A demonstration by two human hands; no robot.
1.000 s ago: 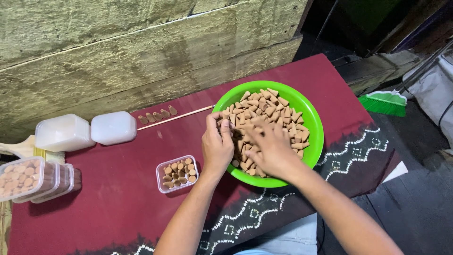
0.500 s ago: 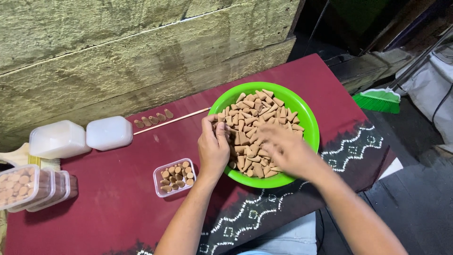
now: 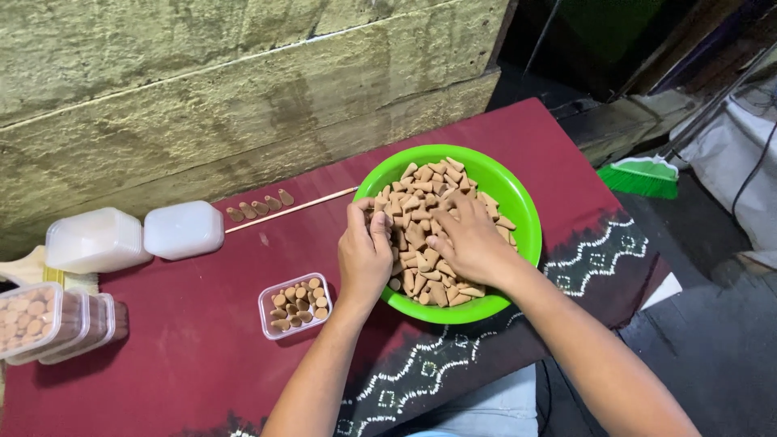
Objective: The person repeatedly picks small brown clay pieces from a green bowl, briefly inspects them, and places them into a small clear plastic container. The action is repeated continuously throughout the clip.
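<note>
A maroon cloth (image 3: pixel 186 348) is spread before a rough wall. Toward its right edge, a green bowl (image 3: pixel 518 212) holds jumbled cones (image 3: pixel 421 231). Cones are pinched in the left hand (image 3: pixel 364 255); the right hand (image 3: pixel 469 243) is spread flat.

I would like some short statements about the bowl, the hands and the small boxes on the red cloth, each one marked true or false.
1. The green bowl holds many tan cone-shaped pieces. True.
2. The right hand rests on the red cloth, away from the bowl. False: it lies flat on the pieces inside the bowl.
3. The left hand is at the bowl's left rim, fingers curled over some pieces. True.
4. The small clear box near the left hand is empty. False: it holds a number of the tan pieces, standing upright.
5. A thin stick lies on the red cloth left of the bowl. True.
6. The bowl is covered by a lid. False: it is open.
</note>
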